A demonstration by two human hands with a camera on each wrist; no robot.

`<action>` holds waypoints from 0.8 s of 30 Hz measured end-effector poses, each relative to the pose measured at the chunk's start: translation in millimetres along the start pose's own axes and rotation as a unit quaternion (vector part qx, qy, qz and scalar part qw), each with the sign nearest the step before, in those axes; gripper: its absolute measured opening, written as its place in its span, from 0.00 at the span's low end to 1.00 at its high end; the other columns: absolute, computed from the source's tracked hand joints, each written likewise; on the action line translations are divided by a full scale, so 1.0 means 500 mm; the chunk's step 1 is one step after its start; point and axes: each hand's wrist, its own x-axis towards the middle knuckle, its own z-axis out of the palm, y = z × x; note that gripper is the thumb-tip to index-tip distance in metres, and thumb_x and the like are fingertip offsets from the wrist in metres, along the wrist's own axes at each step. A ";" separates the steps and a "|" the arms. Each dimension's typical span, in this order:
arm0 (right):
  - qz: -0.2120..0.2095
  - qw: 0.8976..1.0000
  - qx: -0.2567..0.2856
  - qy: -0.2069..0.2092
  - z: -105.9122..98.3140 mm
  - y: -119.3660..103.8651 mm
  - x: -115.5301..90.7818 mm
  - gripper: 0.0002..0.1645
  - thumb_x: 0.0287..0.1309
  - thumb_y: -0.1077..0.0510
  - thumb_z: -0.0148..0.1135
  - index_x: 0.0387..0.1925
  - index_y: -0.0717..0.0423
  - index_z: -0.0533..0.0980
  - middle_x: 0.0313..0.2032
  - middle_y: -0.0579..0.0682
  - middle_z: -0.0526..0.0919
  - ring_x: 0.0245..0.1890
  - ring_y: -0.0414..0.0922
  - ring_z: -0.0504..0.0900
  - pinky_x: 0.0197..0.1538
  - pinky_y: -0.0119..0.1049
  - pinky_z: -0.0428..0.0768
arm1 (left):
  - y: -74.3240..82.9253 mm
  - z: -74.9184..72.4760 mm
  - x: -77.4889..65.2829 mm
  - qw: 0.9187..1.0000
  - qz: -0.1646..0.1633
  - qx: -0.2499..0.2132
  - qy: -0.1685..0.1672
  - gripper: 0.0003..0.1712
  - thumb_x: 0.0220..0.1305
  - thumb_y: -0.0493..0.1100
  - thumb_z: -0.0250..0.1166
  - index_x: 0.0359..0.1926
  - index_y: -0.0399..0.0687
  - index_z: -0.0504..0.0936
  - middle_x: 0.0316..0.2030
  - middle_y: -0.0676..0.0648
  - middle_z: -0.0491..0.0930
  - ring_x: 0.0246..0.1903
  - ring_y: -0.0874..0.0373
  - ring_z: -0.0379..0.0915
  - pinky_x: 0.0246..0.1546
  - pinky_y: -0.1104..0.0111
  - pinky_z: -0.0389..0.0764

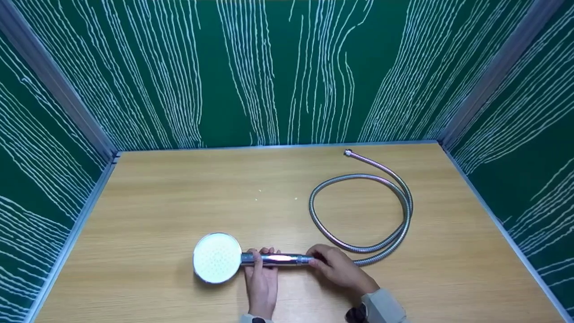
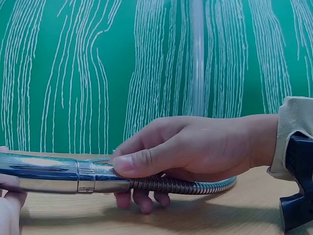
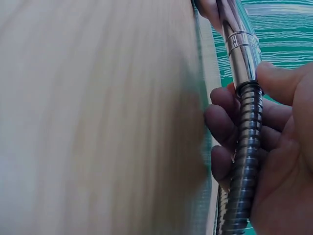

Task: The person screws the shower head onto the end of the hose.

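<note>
A shower head point(image 1: 217, 258) with a round white face and chrome handle point(image 1: 280, 259) lies sideways above the table, its face turned up. My left hand point(image 1: 262, 285) grips the handle close to the face, thumb over the top. At the handle's other end, my right hand point(image 1: 338, 269) pinches the tapered chrome connector point(image 2: 105, 180) of a metal shower hose point(image 1: 407, 211). In the right wrist view the connector point(image 3: 246, 63) meets the handle, and the ribbed hose point(image 3: 247, 142) runs down across the palm. Whether the joint is tight I cannot tell.
The hose lies in a loose loop on the wooden table point(image 1: 179, 193), right of centre, its free end fitting point(image 1: 348, 152) near the back edge. Several tiny white bits point(image 1: 256, 199) lie mid-table. Green walls point(image 1: 287, 89) with white wavy lines enclose the back and sides.
</note>
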 end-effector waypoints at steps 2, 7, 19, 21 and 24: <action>0.001 1.000 0.015 0.001 -0.001 -0.001 0.000 0.13 0.63 0.49 0.59 0.45 0.50 0.74 0.39 0.42 0.79 0.38 0.37 0.75 0.42 0.30 0.76 | 0.001 0.000 0.000 1.000 -0.002 -0.001 0.005 0.04 0.72 0.45 0.48 0.41 0.52 0.64 0.40 0.48 0.70 0.46 0.54 0.69 0.59 0.57 0.70; -0.007 0.999 0.027 0.015 0.001 -0.001 -0.001 0.15 0.55 0.55 0.67 0.43 0.48 0.73 0.38 0.41 0.77 0.39 0.38 0.75 0.45 0.31 0.76 | 0.000 -0.001 -0.001 1.000 -0.003 -0.005 0.004 0.04 0.72 0.45 0.48 0.41 0.51 0.64 0.39 0.48 0.71 0.45 0.54 0.69 0.59 0.57 0.71; -0.018 1.000 0.009 0.014 0.003 -0.002 -0.002 0.08 0.61 0.54 0.61 0.41 0.49 0.76 0.39 0.41 0.79 0.39 0.36 0.75 0.46 0.32 0.76 | 0.002 -0.002 -0.001 1.000 -0.004 -0.010 0.000 0.06 0.71 0.47 0.49 0.41 0.51 0.64 0.39 0.48 0.71 0.45 0.54 0.68 0.58 0.57 0.69; -0.015 1.000 0.006 0.011 0.003 -0.002 -0.003 0.08 0.62 0.53 0.60 0.41 0.49 0.76 0.39 0.41 0.79 0.39 0.36 0.75 0.45 0.31 0.76 | 0.002 -0.003 -0.001 1.000 -0.004 -0.010 -0.003 0.06 0.71 0.47 0.49 0.42 0.51 0.65 0.39 0.48 0.71 0.45 0.54 0.68 0.58 0.56 0.69; -0.029 0.999 -0.006 0.016 0.004 -0.001 -0.003 0.08 0.63 0.53 0.60 0.41 0.51 0.76 0.38 0.42 0.79 0.38 0.36 0.74 0.44 0.32 0.76 | 0.002 -0.005 -0.002 1.000 0.000 -0.009 -0.014 0.06 0.72 0.47 0.48 0.42 0.51 0.64 0.39 0.49 0.71 0.45 0.54 0.68 0.59 0.57 0.69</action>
